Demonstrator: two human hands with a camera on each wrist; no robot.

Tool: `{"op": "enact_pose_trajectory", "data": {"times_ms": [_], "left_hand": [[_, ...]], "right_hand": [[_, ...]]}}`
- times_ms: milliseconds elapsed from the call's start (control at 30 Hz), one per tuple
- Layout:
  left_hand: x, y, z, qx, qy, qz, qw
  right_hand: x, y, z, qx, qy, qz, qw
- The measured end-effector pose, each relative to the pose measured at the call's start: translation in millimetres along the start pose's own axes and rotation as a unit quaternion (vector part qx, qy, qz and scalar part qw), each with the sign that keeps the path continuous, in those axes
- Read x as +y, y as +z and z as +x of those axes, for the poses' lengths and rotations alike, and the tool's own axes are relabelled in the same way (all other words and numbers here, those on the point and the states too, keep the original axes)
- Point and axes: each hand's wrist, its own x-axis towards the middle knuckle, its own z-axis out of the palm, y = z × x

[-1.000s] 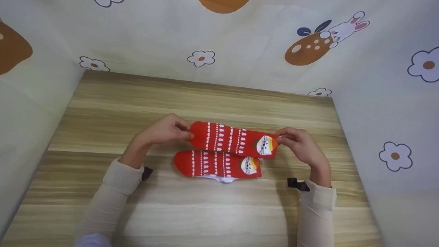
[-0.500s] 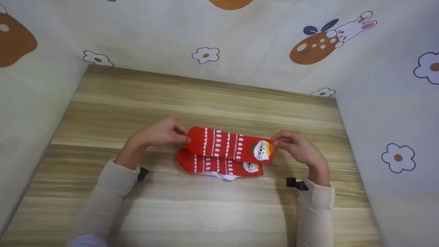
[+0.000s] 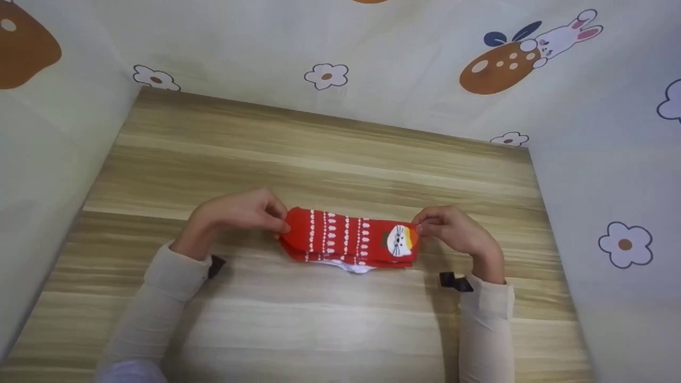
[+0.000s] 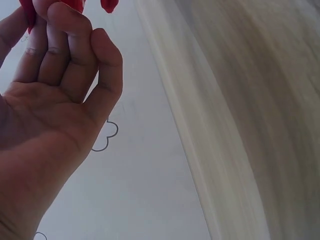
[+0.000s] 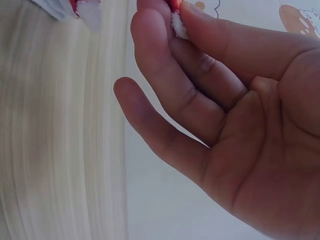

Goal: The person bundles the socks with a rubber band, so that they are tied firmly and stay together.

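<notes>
A red sock [image 3: 340,234] with white rows of pattern and a cat face is stretched sideways between both hands in the head view. My left hand [image 3: 245,210] pinches its rounded toe end; red cloth shows at those fingertips [image 4: 67,17] in the left wrist view. At the cuff end, beside the cat face, my right hand [image 3: 452,229] pinches the edge, where a bit of white fluffy lining shows in the right wrist view. A second red sock [image 3: 298,255] lies underneath, mostly hidden, with white cloth [image 3: 354,267] sticking out along its near edge.
The wood-grain table [image 3: 319,330] is bordered by pale printed sheets [image 3: 255,53] at the back and both sides. Black straps [image 3: 455,282] hang at the sleeve cuffs.
Both hands have brought the held sock nearer to the person, over the lower sock, which is now largely covered. The head view has shifted slightly.
</notes>
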Motion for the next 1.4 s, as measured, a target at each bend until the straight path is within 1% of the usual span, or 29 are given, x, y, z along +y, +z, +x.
{"op": "enact_pose_trajectory", "data": {"times_ms": [67, 200, 267, 333, 467, 567, 767, 900, 1033, 1167, 1233, 1333, 1400], "left_hand": [[-0.8, 0.1, -0.2, -0.010, -0.007, 0.003, 0.9999], [-1.1, 0.9, -0.1, -0.031, -0.033, 0.004, 0.9990], [-0.9, 1.3, -0.3, -0.039, -0.041, 0.004, 0.9984], [-0.6, 1.1, -0.8, -0.044, -0.040, 0.003, 0.9982], [-0.8, -1.0, -2.3, -0.048, -0.015, -0.002, 0.9988], [-1.3, -2.9, -2.7, -0.050, -0.005, -0.007, 0.9987], [-4.4, -0.8, 0.0, -0.064, -0.017, -0.018, 0.9977], [-8.7, 2.8, 2.2, -0.071, -0.030, -0.019, 0.9968], [-10.3, 4.9, 3.5, -0.077, -0.043, -0.009, 0.9961], [-8.9, 4.4, 2.7, -0.069, -0.056, -0.001, 0.9960], [-7.2, 3.1, 1.4, -0.059, -0.058, 0.003, 0.9965], [-2.6, 1.5, -1.3, -0.034, -0.066, 0.012, 0.9972], [0.9, 2.0, -2.8, -0.012, -0.073, 0.021, 0.9971]], "right_hand": [[0.4, 1.9, 1.2, -0.013, 0.004, 0.007, 0.9999], [0.5, 5.1, 3.7, -0.035, 0.017, 0.014, 0.9992], [-0.6, 6.2, 4.8, -0.042, 0.026, 0.017, 0.9986], [-2.0, 6.8, 5.6, -0.046, 0.030, 0.015, 0.9983], [-4.0, 4.8, 5.4, -0.046, 0.034, 0.011, 0.9983], [-4.0, 1.8, 4.2, -0.052, 0.035, 0.010, 0.9980], [-2.8, 1.7, 3.4, -0.065, 0.037, 0.011, 0.9971], [-2.3, 7.5, 7.1, -0.066, 0.050, 0.014, 0.9965], [-2.7, 12.7, 12.6, -0.064, 0.066, 0.001, 0.9958], [-3.7, 14.5, 14.0, -0.049, 0.081, -0.021, 0.9953], [-4.5, 14.2, 12.7, -0.041, 0.088, -0.024, 0.9950], [-5.3, 12.7, 9.0, -0.030, 0.094, -0.028, 0.9947], [-5.6, 12.0, 6.1, -0.021, 0.092, -0.035, 0.9949]]}}
